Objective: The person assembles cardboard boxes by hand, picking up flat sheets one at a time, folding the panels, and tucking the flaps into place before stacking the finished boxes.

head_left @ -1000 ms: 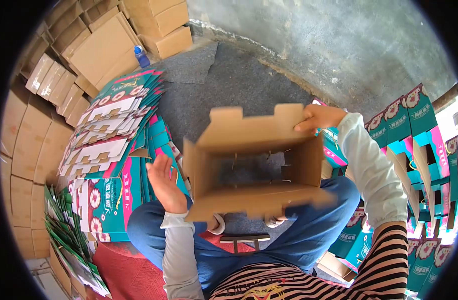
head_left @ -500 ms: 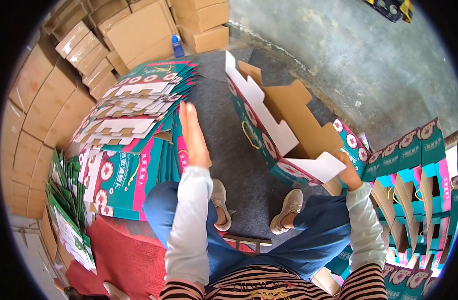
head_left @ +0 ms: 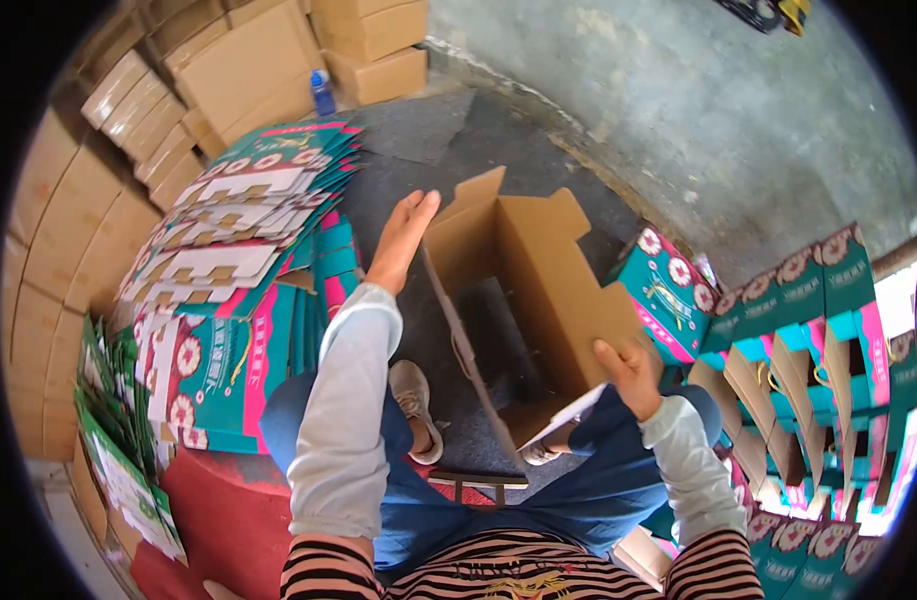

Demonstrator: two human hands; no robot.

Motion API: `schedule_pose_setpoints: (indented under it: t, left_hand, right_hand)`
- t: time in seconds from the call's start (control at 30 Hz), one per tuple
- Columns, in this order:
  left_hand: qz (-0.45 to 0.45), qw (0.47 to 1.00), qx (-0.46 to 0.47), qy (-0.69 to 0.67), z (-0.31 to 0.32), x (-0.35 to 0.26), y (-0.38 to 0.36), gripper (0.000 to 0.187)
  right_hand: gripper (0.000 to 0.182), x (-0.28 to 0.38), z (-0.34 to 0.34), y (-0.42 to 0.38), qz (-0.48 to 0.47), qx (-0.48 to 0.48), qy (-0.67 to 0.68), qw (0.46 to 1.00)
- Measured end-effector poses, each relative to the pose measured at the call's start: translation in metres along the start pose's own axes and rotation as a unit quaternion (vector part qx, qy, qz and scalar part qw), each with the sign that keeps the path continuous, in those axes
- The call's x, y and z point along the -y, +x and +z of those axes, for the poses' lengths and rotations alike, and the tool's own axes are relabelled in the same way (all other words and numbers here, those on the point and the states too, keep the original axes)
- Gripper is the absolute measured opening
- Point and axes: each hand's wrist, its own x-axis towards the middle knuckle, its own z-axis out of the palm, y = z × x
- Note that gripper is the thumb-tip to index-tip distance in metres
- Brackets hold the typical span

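An unfolded cardboard carton stands over the floor between my knees, its brown inside facing up. Dark floor shows through its bottom, and flaps stick out at its far end and near side. My right hand grips the carton's right wall near the close corner, thumb over the edge. At the far left corner, my left hand has its fingers stretched out flat, the palm right beside the left wall. To the left lies a stack of flattened teal and pink cartons, with white edge flaps showing.
Assembled teal cartons stand in rows on the right, one close behind my right hand. Brown boxes are piled at the back left, near a blue bottle. Green flattened packaging leans at the lower left.
The carton has swung toward me and opened out, showing its inside and the floor through it. My left hand has moved from beside the stack to the carton's left wall; my right hand has moved inward.
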Motion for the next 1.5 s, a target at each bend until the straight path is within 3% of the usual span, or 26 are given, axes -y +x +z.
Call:
schedule_pose_setpoints:
  t: [0.13, 0.27, 0.43, 0.57, 0.67, 0.73, 0.8, 0.9, 1.0, 1.07, 1.2, 1.27, 1.3, 1.33, 1.4, 1.5]
  left_hand:
    - [0.101, 0.980, -0.038, 0.168, 0.025, 0.017, -0.011, 0.097]
    - [0.186, 0.889, -0.091, 0.408, 0.041, 0.048, -0.029, 0.091]
    - [0.088, 0.934, -0.079, 0.339, 0.040, 0.051, -0.029, 0.083]
    - [0.088, 0.934, -0.085, 0.335, 0.058, 0.052, -0.045, 0.076]
    - [0.071, 0.944, -0.112, 0.304, 0.062, 0.055, -0.049, 0.074]
    - [0.063, 0.943, -0.142, 0.296, 0.067, 0.047, -0.049, 0.072]
    - [0.065, 0.943, -0.155, 0.286, 0.072, 0.044, -0.049, 0.071]
    - [0.085, 0.944, -0.152, 0.281, 0.079, 0.050, -0.047, 0.070]
    - [0.092, 0.937, -0.150, 0.301, 0.082, 0.053, -0.044, 0.070]
    - [0.085, 0.946, -0.139, 0.279, 0.083, 0.049, -0.045, 0.072]
    - [0.080, 0.951, -0.138, 0.265, 0.083, 0.050, -0.046, 0.072]
    - [0.081, 0.951, -0.136, 0.266, 0.081, 0.051, -0.043, 0.073]
    - [0.080, 0.951, -0.133, 0.266, 0.081, 0.053, -0.043, 0.073]
    - [0.080, 0.953, -0.136, 0.259, 0.081, 0.053, -0.044, 0.073]
    - [0.082, 0.955, -0.136, 0.251, 0.082, 0.049, -0.046, 0.073]
    - [0.102, 0.959, -0.125, 0.232, 0.077, 0.051, -0.046, 0.074]
  right_hand:
    - [0.027, -0.023, 0.028, -0.009, -0.011, -0.031, 0.079, 0.996]
    - [0.027, -0.021, 0.037, -0.011, -0.027, -0.061, 0.062, 0.996]
    - [0.026, -0.018, 0.033, -0.013, -0.031, -0.070, -0.022, 0.997]
    - [0.025, -0.023, 0.029, -0.013, 0.027, -0.055, 0.004, 0.998]
    - [0.033, -0.018, 0.020, -0.011, -0.019, -0.040, -0.016, 0.999]
    - [0.050, 0.000, -0.009, -0.005, -0.002, -0.098, 0.033, 0.995]
    - [0.063, 0.039, -0.040, 0.006, -0.034, -0.205, 0.174, 0.962]
    - [0.070, 0.056, -0.063, 0.016, 0.014, -0.114, 0.096, 0.989]
    - [0.072, 0.012, -0.085, 0.062, -0.009, 0.026, -0.088, 0.996]
    - [0.071, 0.025, -0.113, 0.098, 0.005, -0.036, -0.029, 0.999]
    - [0.055, 0.050, -0.109, 0.126, -0.259, -0.011, -0.217, 0.941]
    - [0.040, 0.113, -0.048, 0.084, -0.079, 0.069, -0.057, 0.993]
    - [0.036, 0.124, -0.017, 0.063, -0.240, 0.123, -0.215, 0.938]
    - [0.033, 0.128, 0.003, 0.051, -0.387, 0.169, -0.359, 0.832]
    - [0.032, 0.117, 0.030, 0.045, -0.295, 0.260, -0.379, 0.838]
    - [0.036, 0.058, 0.040, 0.092, -0.250, 0.187, -0.464, 0.829]
